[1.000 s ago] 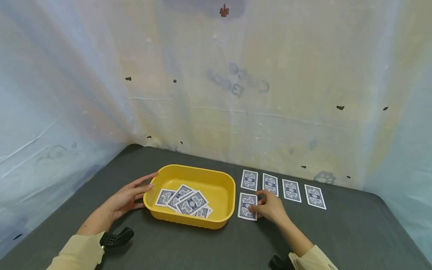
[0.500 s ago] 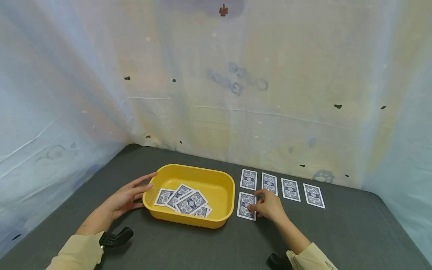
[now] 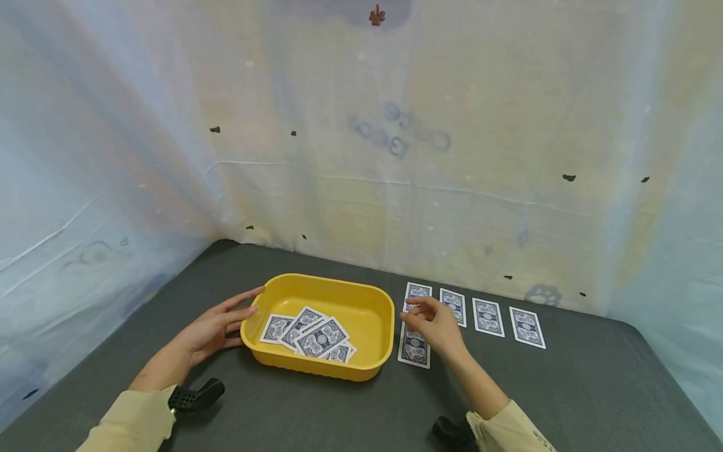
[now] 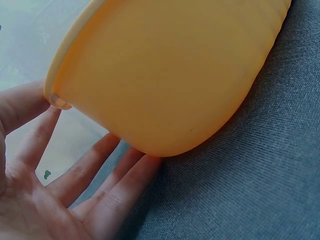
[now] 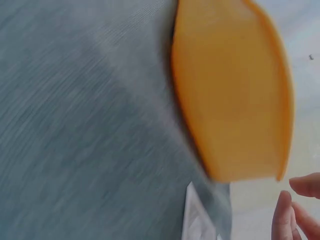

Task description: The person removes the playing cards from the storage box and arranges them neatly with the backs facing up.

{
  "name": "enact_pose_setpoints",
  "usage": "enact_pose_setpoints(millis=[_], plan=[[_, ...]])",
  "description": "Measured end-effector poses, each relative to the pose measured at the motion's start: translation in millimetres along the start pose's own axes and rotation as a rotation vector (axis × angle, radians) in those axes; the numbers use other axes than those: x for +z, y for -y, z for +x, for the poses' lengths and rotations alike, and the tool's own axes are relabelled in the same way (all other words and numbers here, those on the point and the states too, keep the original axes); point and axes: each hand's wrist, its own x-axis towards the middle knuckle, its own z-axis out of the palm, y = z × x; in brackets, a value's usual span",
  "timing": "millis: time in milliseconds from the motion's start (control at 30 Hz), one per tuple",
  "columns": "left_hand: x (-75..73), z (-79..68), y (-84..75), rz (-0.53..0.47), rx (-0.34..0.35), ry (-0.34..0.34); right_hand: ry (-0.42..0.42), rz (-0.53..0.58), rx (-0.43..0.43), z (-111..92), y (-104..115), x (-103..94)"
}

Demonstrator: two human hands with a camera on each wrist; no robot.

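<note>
My left hand (image 3: 210, 333) rests its extended fingers against the left end of a yellow plastic tub (image 3: 367, 314). In the left wrist view, several fingertips touch the tub's wall and rim. My right hand (image 3: 437, 323) hovers above a face-down playing card (image 3: 414, 353) beside the tub's right end. Its thumb and fingertips are close together with no card visible between them. This hand partly covers that card and another playing card (image 3: 419, 289) behind it. Overlapping face-down playing cards (image 3: 322, 337) lie inside the tub, toward its left and front.
Three more face-down playing cards (image 3: 488, 317) continue the back row to the right. Everything stands on a dark grey cloth-covered table (image 3: 316, 414). Pale patterned curtains (image 3: 395, 207) enclose the table's back and sides.
My right hand has let go of the front card and risen up and to the left. The card stays on the table. The left hand and tub have not visibly moved.
</note>
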Motion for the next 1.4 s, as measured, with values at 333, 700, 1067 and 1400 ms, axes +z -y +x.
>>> enact_pose_setpoints(millis=[333,700,1067,1400], plan=[[1.8,-2.0,-1.2,0.012,0.014,-0.001,0.015,0.147,-0.02,2.0,22.4,16.6],[-1.3,-1.6,2.9,0.001,0.05,0.025,0.067,0.147,-0.03,5.6,34.8,43.0],[-2.0,0.0,5.2,0.003,0.057,0.02,0.165,0.095,-0.013,8.3,43.5,66.6],[-3.2,1.0,7.9,0.01,0.067,0.026,0.296,-0.08,0.011,7.0,47.7,88.2]])
